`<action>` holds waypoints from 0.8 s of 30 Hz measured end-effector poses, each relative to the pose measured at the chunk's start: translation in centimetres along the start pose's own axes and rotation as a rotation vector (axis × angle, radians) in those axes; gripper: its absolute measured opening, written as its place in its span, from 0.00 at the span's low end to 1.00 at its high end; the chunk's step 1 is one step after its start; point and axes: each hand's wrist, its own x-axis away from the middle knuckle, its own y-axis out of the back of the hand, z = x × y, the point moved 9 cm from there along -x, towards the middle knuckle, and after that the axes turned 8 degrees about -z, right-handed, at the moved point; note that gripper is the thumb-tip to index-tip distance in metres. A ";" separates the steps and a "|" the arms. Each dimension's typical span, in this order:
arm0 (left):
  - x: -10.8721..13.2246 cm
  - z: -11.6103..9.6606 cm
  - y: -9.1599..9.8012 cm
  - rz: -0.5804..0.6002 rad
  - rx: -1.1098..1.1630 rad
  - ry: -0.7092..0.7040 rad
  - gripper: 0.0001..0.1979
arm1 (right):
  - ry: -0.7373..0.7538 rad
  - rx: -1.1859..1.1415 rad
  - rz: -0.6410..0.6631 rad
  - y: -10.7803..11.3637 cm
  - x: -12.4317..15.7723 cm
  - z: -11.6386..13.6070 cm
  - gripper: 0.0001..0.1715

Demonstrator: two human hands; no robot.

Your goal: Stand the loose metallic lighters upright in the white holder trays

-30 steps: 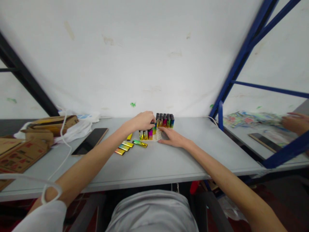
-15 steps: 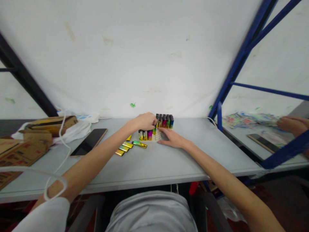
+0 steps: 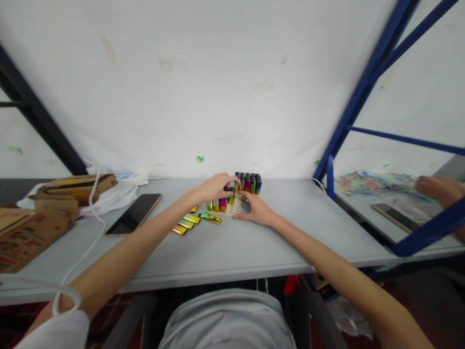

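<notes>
My left hand (image 3: 218, 187) is over a white lighter tray (image 3: 236, 208) with small holes. Its thumb and forefinger are apart, with black lighter tops between and below them; no lighter is clearly gripped. Several shiny multicoloured lighters (image 3: 222, 205) stand upright in the tray's left part, partly hidden by that hand. My right hand (image 3: 258, 209) spans the tray's right end, thumb at the near edge and fingertips at the far edge. Behind, a tight block of upright lighters (image 3: 253, 185) with black tops stands. One green-gold lighter (image 3: 209, 218) lies flat in front of the tray.
Several gold lighters (image 3: 189, 221) lie left of the tray, partly behind my left forearm. Further left are a phone (image 3: 133, 214), a white cable (image 3: 95, 208) and cardboard boxes (image 3: 39, 228). A blue metal frame (image 3: 345, 116) rises at the right, with another person's hand (image 3: 438, 191) beyond it.
My left hand's fingers have spread from a closed pinch above the lighters. The tray has shifted slightly left and towards me, and my right thumb has moved along its near edge.
</notes>
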 end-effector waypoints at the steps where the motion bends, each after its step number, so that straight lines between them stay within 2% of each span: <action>1: 0.0 0.2 0.0 -0.006 0.011 0.007 0.20 | -0.009 -0.003 -0.001 -0.1 0.0 -0.1 0.50; 4: -0.2 0.5 -0.5 0.012 0.041 0.020 0.20 | -0.027 0.006 0.000 -0.3 0.0 -0.4 0.53; 8: -0.2 1.1 -0.6 -0.011 0.162 0.073 0.18 | -0.032 0.109 -0.001 -0.1 0.1 -0.8 0.47; 10: 0.3 1.6 0.2 -0.091 0.261 0.128 0.18 | -0.025 0.150 0.008 0.0 0.2 -0.9 0.45; 13: 2.0 3.0 2.8 -0.298 0.307 0.184 0.17 | -0.007 0.170 0.034 0.1 0.3 -0.9 0.43; 15: 3.7 4.6 4.5 -0.402 0.243 0.205 0.18 | -0.002 0.182 0.049 0.0 0.3 -0.9 0.42; 18: 6.4 8.2 6.5 -0.439 0.110 0.300 0.19 | -0.001 0.196 0.057 0.0 0.3 -0.9 0.43; 21: 8.9 12.1 7.8 -0.411 -0.058 0.440 0.19 | 0.000 0.195 0.060 0.0 0.3 -0.8 0.42; 24: 10.3 14.6 7.9 -0.320 -0.150 0.543 0.19 | -0.008 0.192 0.060 0.0 0.2 -0.7 0.41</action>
